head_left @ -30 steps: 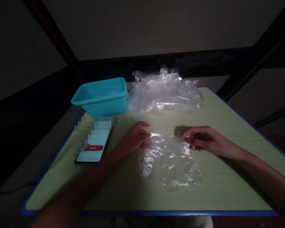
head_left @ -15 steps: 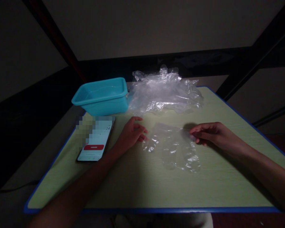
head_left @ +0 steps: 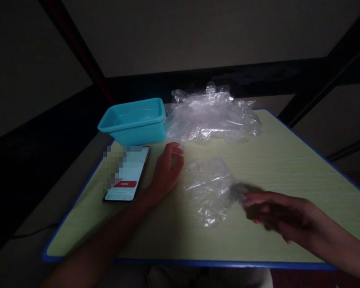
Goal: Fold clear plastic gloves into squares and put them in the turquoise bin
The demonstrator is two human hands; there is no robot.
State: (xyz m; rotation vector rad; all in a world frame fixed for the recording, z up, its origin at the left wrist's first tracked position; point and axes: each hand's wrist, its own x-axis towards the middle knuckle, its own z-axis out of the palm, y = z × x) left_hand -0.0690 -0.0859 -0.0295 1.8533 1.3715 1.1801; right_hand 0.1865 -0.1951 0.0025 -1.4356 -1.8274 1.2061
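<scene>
A thin clear plastic glove (head_left: 211, 186) lies crumpled over the middle of the table. At its right edge, my right hand (head_left: 276, 216) pinches the film between thumb and fingers; that hand is slightly blurred. My left hand (head_left: 168, 166) rests on the table left of the glove, fingers curved and apart, with nothing in it. Behind both hands spreads a heap of clear plastic gloves (head_left: 213, 114), shiny and loosely piled.
A turquoise basket (head_left: 132, 132) stands at the back left, beside the heap. In front of it a phone (head_left: 129, 176) with a lit screen lies flat. The pale green table (head_left: 294, 168) has a blue edge.
My right hand has moved toward the front and right, pulling the glove's right side with it, so the glove has changed shape. My left hand has drawn slightly away from the glove.
</scene>
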